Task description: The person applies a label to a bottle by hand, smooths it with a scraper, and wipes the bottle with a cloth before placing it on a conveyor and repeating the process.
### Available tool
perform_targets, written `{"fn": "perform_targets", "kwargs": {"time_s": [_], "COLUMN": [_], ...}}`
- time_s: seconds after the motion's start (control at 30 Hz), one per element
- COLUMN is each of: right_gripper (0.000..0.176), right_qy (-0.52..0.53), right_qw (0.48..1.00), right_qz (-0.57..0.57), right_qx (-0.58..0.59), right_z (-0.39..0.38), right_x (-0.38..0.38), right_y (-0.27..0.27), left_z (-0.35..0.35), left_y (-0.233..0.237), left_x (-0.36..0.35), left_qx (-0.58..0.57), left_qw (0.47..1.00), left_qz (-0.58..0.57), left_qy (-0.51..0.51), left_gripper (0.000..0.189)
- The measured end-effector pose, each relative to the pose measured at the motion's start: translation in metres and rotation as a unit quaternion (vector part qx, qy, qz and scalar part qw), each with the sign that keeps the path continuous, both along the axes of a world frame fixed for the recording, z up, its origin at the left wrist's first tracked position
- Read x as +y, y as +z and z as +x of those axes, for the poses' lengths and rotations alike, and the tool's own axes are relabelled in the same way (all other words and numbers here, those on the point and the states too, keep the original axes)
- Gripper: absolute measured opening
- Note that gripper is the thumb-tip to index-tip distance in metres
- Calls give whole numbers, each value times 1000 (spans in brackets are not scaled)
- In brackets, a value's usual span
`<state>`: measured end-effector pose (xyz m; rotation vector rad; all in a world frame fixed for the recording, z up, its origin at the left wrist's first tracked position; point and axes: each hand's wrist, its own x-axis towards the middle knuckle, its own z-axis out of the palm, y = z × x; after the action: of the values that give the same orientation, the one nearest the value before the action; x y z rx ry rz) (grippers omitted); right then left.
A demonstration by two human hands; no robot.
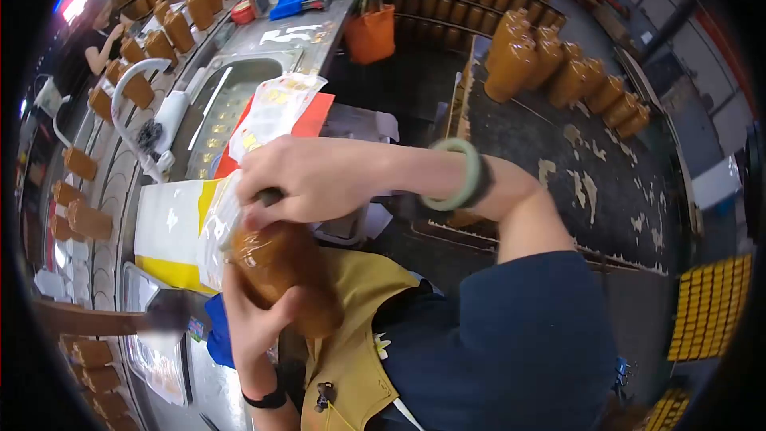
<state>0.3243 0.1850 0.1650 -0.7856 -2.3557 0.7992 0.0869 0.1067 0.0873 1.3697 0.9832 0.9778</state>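
Observation:
A brown glazed bottle (299,275) is held tilted in front of the tan apron (359,283). My left hand (259,315) wraps round its lower side, with the thumb across the body. My right hand (299,179) is closed at the bottle's upper end, fingertips right at the glossy surface. A small dark thing (272,195) shows between its fingers; I cannot tell what it is. Just beyond the hands, a white printed sheet (279,108) lies over an orange-red sheet (316,116) beside a sink (239,72).
A curved white tap (128,84) rises by the sink. Several brown bottles (179,32) stand along the conveyor at left, more (511,68) on a dark worn table (550,160) at right. An orange bag (371,33) hangs from the counter. Another person (100,40) is at far left.

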Motion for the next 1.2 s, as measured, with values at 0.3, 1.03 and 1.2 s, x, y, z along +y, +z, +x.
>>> {"fn": "perform_targets", "kwargs": {"time_s": [0.3,1.03,1.2], "right_gripper": [15,18,16], "right_qy": [-616,-581,-208], "right_qw": [757,733,948], "right_qz": [183,309,241], "right_qx": [-123,-170,-29], "right_z": [261,266,34], "right_x": [-140,-1,82], "right_y": [-3,31,26], "left_z": [50,-17,-96], "left_y": [-14,-20,-16], "left_x": [33,20,-9], "left_qx": [-51,53,-77], "left_qw": [996,994,954], "left_qz": [44,48,79], "left_qy": [-57,81,279], "left_gripper": [78,57,35]}}
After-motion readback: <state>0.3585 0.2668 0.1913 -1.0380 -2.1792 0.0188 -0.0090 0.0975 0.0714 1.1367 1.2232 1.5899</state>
